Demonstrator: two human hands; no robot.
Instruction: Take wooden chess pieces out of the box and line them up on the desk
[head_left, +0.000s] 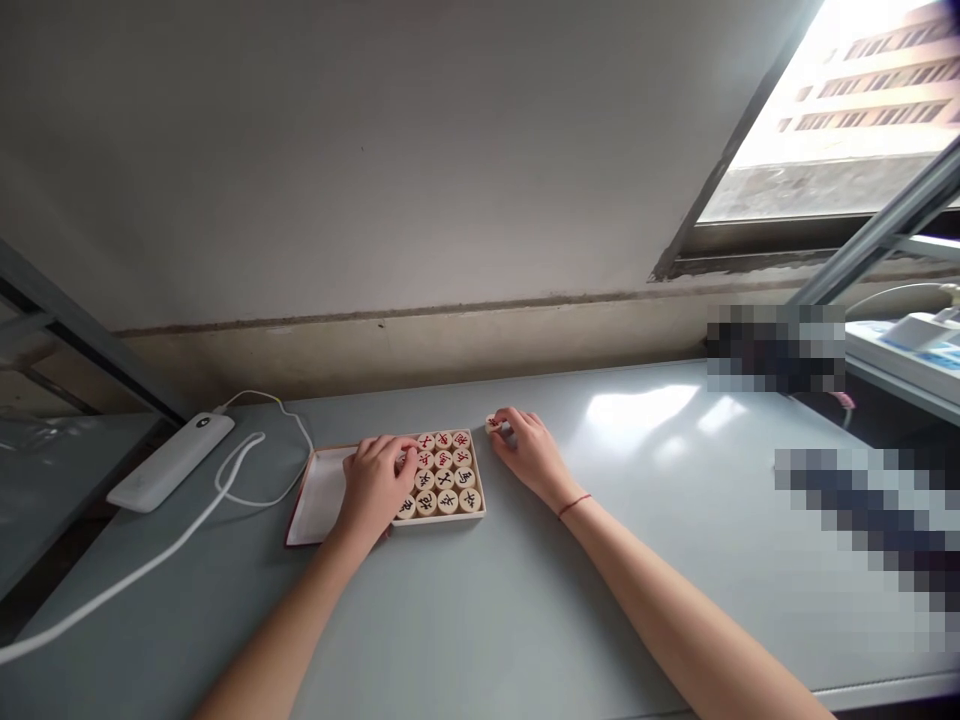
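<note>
A shallow box (480,490) on the desk holds rows of round Chinese chess pieces (444,479), some marked in red and some in black. My left hand (377,477) rests over the box's left side, fingers stretched across it and thumb and index a little apart at the pieces. Under that hand, part of the box and its pieces are hidden. Just right of the box, my right hand (527,445) pinches a single red-marked Chinese chess piece (492,424) between thumb and fingers. The box's lid (321,495), pale inside, lies at the left, partly behind my left hand.
On the left, a white power bank (172,462) has a thin cable and a thick white cord (150,580) beside it. Grey metal frames flank the grey desk (480,620), with a wall (375,200) behind. Blurred-out objects (776,348) lie at the right.
</note>
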